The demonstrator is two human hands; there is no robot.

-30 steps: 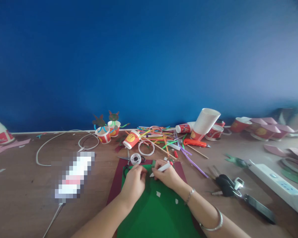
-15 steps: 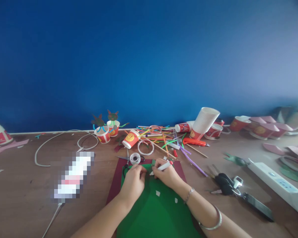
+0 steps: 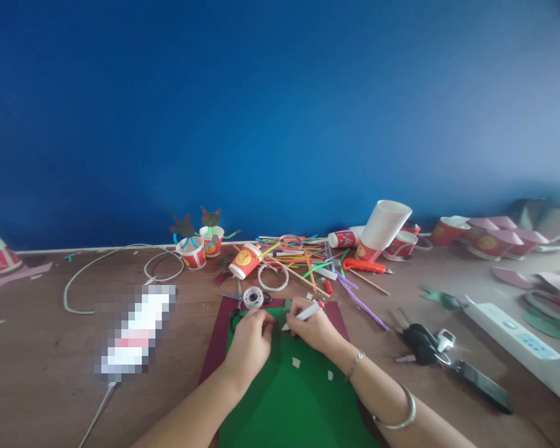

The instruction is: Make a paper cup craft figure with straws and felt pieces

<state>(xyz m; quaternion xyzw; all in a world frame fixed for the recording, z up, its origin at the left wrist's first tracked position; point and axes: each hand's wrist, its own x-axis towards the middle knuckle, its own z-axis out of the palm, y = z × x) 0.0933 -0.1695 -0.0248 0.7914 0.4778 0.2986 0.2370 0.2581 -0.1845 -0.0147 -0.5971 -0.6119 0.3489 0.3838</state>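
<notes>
My right hand [image 3: 312, 323] grips a white marker [image 3: 309, 312] with a red end, its tip pointing down and left at the green paper [image 3: 289, 398]. A small dark green piece [image 3: 287, 305] shows beside those fingers. My left hand [image 3: 252, 339] rests on the upper left of the green paper, fingers curled against the thumb; what they pinch, if anything, is hidden. Just beyond it lie scissors [image 3: 238, 305] and a white roll of tape [image 3: 253, 297]. Two white scraps, one of them a paper bit [image 3: 296, 362], lie on the green sheet, which overlaps a maroon sheet [image 3: 212, 348].
Colourful pipe cleaners [image 3: 303, 255], a tipped paper cup [image 3: 246, 260], a cup stack [image 3: 383, 227] and an orange cutter [image 3: 364, 266] lie along the blue wall [image 3: 280, 124]. Keys [image 3: 422, 345] and a power strip [image 3: 513, 330] are right; a blurred phone [image 3: 137, 330] is left.
The whole view has shifted very slightly. Both hands hold nearly the same pose, and the marker tip stays at about the same spot over the green paper.
</notes>
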